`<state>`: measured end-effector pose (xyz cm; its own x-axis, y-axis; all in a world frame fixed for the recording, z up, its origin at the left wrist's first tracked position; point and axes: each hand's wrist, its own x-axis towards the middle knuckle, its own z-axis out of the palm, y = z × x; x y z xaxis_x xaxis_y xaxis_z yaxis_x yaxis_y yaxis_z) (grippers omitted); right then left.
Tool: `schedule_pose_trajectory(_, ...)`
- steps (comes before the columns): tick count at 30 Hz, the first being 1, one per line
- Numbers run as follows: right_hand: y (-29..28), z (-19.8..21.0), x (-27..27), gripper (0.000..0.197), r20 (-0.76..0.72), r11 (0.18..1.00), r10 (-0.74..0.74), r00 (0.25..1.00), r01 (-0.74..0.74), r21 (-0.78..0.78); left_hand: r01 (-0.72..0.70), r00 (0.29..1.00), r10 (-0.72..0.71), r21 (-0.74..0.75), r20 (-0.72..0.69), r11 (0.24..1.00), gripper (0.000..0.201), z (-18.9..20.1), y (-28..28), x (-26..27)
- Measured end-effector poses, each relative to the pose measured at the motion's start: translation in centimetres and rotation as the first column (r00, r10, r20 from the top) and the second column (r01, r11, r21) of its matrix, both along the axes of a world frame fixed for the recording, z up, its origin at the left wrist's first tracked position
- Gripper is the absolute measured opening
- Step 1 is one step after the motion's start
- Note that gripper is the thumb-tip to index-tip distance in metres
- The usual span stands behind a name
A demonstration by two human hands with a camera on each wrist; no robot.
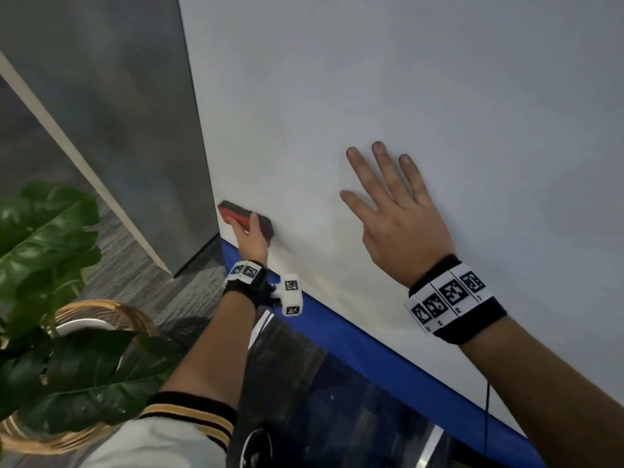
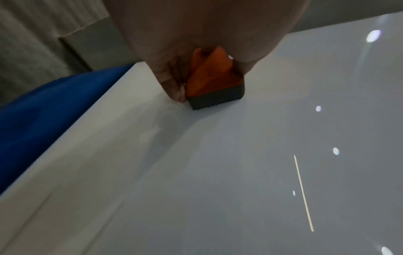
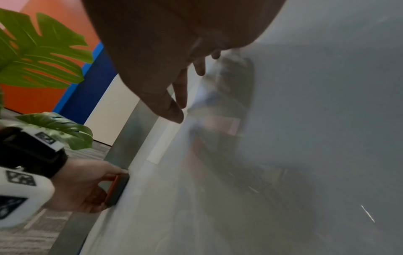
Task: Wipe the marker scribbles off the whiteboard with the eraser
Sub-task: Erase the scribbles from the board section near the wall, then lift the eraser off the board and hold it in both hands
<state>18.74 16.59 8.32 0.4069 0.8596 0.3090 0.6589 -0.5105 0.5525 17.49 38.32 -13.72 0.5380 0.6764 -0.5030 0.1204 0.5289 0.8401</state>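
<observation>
The whiteboard [image 1: 405, 96] fills most of the head view, and I see no marker scribbles on it. My left hand [image 1: 251, 243] grips the eraser [image 1: 236, 217], orange on top with dark felt, and presses it flat to the board near the lower left corner. In the left wrist view the eraser [image 2: 214, 82] sits pinched between thumb and fingers, felt side on the whiteboard [image 2: 240, 172]. My right hand [image 1: 396, 211] lies flat on the board with fingers spread and straight. From the right wrist I see those fingers [image 3: 174, 107] and, lower left, the eraser [image 3: 116, 189].
A blue strip [image 1: 371, 346] runs along the board's lower edge. A grey panel [image 1: 135, 130] stands left of the board. A leafy plant [image 1: 50, 265] in a woven basket [image 1: 94, 312] sits on the carpet at lower left.
</observation>
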Motion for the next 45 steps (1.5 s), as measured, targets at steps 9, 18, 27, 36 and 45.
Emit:
schedule_pose_trajectory(9, -0.8, -1.6, -1.1, 0.084, -0.037, 0.999, -0.027, 0.999, 0.028, 0.018, 0.164, 0.982, -0.162, 0.017, -0.093, 0.986, 0.078, -2.6, -8.1, -2.2)
schedule_pose_trajectory(18, -12.1, -4.0, -2.6, 0.084, -0.059, 0.977, -0.092, 0.994, 0.078, -0.200, 0.180, 0.969, -0.239, -0.472, -0.067, 0.863, 0.080, -8.7, -25.9, -3.5)
schedule_pose_trajectory(27, -20.9, -4.9, -4.6, 0.083, -0.069, 0.985, -0.146, 0.987, 0.138, -0.107, -0.035, 0.996, 0.050, -0.182, 0.080, 0.983, 0.074, 2.1, -18.0, -1.8)
schedule_pose_trajectory(36, -35.0, -6.4, -8.0, 0.080, -0.121, 0.959, -0.262, 0.957, 0.245, -0.144, 0.050, 0.977, -0.139, -0.455, -0.164, 0.889, 0.073, -9.5, -37.4, -3.1)
schedule_pose_trajectory(45, -47.3, -6.3, -9.4, 0.070, -0.262, 0.979, -0.204, 0.943, 0.197, -0.052, 0.403, 0.876, -0.481, -0.618, 0.047, 0.675, 0.052, -3.1, -54.4, -10.4)
